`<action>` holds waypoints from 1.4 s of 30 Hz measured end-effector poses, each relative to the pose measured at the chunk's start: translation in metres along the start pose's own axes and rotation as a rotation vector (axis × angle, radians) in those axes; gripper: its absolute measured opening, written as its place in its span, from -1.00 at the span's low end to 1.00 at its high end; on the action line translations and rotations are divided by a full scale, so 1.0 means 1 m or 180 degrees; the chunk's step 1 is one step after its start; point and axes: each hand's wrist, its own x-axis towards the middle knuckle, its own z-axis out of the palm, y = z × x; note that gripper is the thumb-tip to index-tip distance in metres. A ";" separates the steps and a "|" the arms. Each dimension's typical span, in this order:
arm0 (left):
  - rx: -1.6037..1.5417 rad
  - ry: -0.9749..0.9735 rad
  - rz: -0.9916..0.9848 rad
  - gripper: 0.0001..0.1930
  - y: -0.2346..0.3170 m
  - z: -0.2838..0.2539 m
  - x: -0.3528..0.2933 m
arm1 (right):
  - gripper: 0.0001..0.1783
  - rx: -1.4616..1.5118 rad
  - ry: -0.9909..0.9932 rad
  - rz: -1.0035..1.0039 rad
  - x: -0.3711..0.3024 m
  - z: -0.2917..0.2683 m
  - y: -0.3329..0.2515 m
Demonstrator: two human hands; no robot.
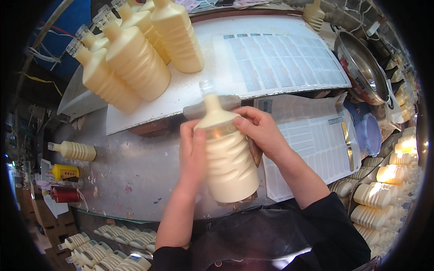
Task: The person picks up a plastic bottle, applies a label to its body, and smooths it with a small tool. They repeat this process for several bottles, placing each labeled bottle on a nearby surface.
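Observation:
A cream bottle (230,167) with a ribbed body and a clear threaded neck leans before me, its neck pointing away. A shiny gold strip (221,131) lies across its shoulder. My left hand (192,147) grips the bottle's left side, thumb by the strip's left end. On the other side, my right hand (260,128) holds the shoulder, its thumb pressed near the strip's right end and its fingers behind. Under the bottle is a brownish support, mostly hidden. To the right lies a pale label sheet (303,153) with a few gold strips (349,147) along its right edge.
Several cream bottles (135,63) stand on a white board (208,36) at the far left. Another bottle (74,150) lies on the grey table (131,176). A second label sheet (280,58), a metal pan (361,63) and a purple tub (368,133) are right. Rows of bottles (373,194) flank me.

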 end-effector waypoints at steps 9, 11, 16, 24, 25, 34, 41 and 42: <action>-0.0182 -0.0001 0.0001 -0.64 -0.007 -0.001 0.001 | -0.60 0.0007 0.0033 -0.0068 0.001 0.003 0.003; -0.0316 0.0038 -0.0119 -0.63 -0.007 0.000 0.000 | -0.62 -0.0045 0.0039 -0.0067 0.000 0.003 0.001; -0.1068 0.0284 -0.0432 -0.60 -0.024 -0.007 -0.006 | -0.70 -0.0877 0.0361 -0.0188 -0.013 0.003 -0.019; -0.1925 0.0278 -0.0709 -0.64 -0.004 0.001 -0.019 | -0.66 -0.0755 0.0083 -0.0061 -0.010 -0.001 -0.010; -0.1907 0.0234 -0.0609 -0.63 -0.006 -0.001 -0.019 | -0.65 -0.0745 0.0085 -0.0039 -0.012 0.001 -0.013; -0.1180 -0.0010 -0.0265 -0.45 -0.020 -0.008 -0.009 | -0.59 -0.0271 0.0019 -0.0085 -0.013 -0.002 -0.014; -0.0232 -0.0034 0.0100 -0.37 -0.005 0.000 -0.013 | -0.56 -0.0387 -0.0177 0.0318 -0.008 -0.010 -0.004; 0.0018 -0.0032 0.0116 -0.31 0.005 0.001 -0.015 | -0.56 -0.0193 -0.0212 0.0357 -0.008 -0.013 -0.001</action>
